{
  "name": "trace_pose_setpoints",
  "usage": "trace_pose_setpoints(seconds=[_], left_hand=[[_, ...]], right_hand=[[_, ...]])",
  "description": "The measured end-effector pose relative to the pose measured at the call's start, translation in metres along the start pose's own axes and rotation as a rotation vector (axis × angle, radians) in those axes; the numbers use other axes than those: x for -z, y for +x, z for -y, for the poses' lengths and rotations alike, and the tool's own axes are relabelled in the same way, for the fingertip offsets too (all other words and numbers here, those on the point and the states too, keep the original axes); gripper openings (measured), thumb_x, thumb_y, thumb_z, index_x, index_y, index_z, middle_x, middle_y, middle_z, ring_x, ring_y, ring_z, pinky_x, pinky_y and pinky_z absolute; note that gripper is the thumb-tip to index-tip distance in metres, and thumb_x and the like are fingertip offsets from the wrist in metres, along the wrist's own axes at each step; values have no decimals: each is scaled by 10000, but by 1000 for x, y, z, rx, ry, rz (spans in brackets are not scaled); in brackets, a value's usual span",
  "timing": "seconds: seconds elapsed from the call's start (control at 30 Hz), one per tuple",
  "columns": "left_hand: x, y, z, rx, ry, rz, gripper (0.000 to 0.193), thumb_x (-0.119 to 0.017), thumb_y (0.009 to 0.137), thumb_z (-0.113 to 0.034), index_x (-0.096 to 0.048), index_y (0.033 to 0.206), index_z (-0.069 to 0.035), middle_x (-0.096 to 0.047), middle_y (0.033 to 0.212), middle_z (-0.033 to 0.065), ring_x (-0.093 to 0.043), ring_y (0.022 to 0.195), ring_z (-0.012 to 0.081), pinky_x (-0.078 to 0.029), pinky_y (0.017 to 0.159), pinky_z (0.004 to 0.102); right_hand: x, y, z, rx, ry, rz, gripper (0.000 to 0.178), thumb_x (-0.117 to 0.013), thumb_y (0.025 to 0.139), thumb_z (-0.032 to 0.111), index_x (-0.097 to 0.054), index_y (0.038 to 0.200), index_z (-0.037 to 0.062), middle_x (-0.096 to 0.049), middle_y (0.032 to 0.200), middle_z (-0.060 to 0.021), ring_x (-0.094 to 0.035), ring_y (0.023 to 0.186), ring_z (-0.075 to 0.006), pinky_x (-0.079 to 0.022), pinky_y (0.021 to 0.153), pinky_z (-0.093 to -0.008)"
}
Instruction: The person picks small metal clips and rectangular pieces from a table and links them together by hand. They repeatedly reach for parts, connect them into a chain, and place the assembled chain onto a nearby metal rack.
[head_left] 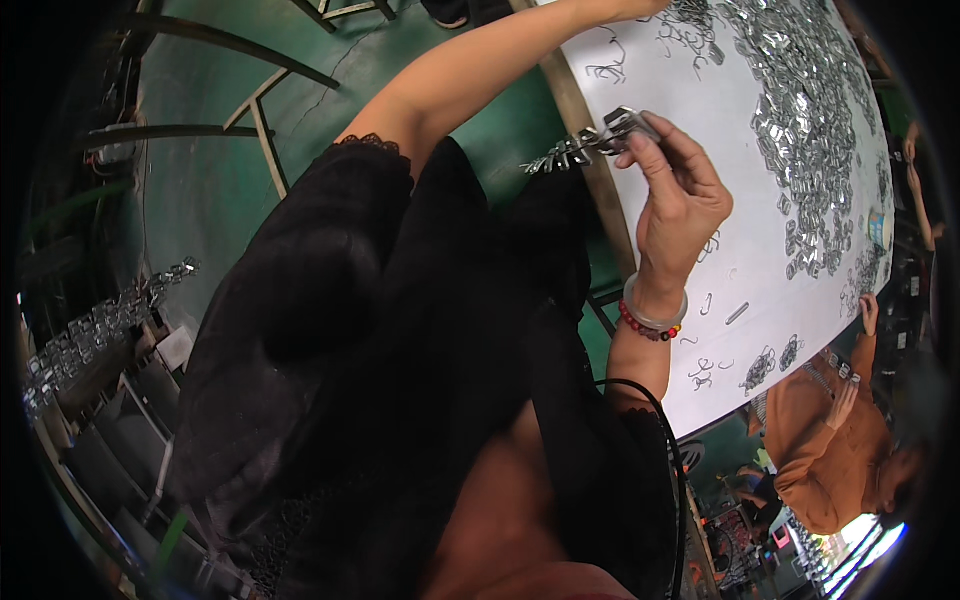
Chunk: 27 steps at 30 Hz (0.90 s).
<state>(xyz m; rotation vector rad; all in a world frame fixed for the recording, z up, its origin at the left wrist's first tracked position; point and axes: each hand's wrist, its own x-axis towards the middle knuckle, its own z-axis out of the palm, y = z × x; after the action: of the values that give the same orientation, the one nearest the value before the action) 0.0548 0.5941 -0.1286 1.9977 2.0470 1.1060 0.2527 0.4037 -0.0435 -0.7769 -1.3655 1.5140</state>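
My right hand (680,195), wearing a pale bangle and a red bead bracelet, pinches shiny metal buckles (622,128) between thumb and fingers. From them a linked strand of small metal pieces (562,153) hangs out past the near edge of the white table (650,225). At the top edge of the picture my left hand (645,7) is mostly cut off, beside a loose heap of thin bent wire hooks (692,32). Its fingers are too hidden to read. A few more hooks (608,68) lie on the table between the two hands.
A broad heap of shiny metal buckles (810,130) covers the table's far side. Small piles of dark hooks (760,370) lie towards the right end, where a person in an orange top (825,440) works. Metal-framed stools (262,120) and strung buckles (90,330) are at left.
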Motion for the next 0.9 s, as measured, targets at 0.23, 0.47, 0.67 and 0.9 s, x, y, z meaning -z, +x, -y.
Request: trace_pose_setpoints(seconds=[0.23, 0.47, 0.67, 0.9], left_hand=[[153, -138, -96, 75, -860, 155, 167, -610, 859, -156, -618, 948, -14, -614, 874, 85, -586, 817, 191, -489, 689, 308], [148, -192, -102, -161, -368, -145, 146, -661, 810, -21, -616, 946, 8, -621, 980, 102, -610, 882, 191, -487, 789, 294], [137, -191, -109, 199, -824, -32, 71, -587, 876, -15, -584, 936, 23, -668, 911, 101, -625, 829, 148, -497, 739, 275], [137, -191, -103, 181, -820, -17, 26, -556, 899, -4, -562, 909, 18, -673, 855, 93, -635, 805, 139, -495, 725, 256]], right_hand=[[-12, -1, -8, 17, 103, -99, 211, -664, 783, -76, -633, 990, -101, -663, 819, -136, -608, 656, -137, -499, 651, -232], [-17, -9, -3, -16, -15, -93, 194, -680, 799, 4, -661, 989, -30, -649, 764, -44, -568, 654, -55, -457, 591, -180], [-5, -1, 5, 110, -115, 67, 217, -653, 801, -47, -674, 1012, -4, -626, 903, -68, -608, 718, -100, -529, 622, -218], [167, 108, -28, 108, -950, -216, 275, -649, 814, 94, -662, 1074, 5, -683, 904, -156, -641, 737, -235, -519, 667, -324]])
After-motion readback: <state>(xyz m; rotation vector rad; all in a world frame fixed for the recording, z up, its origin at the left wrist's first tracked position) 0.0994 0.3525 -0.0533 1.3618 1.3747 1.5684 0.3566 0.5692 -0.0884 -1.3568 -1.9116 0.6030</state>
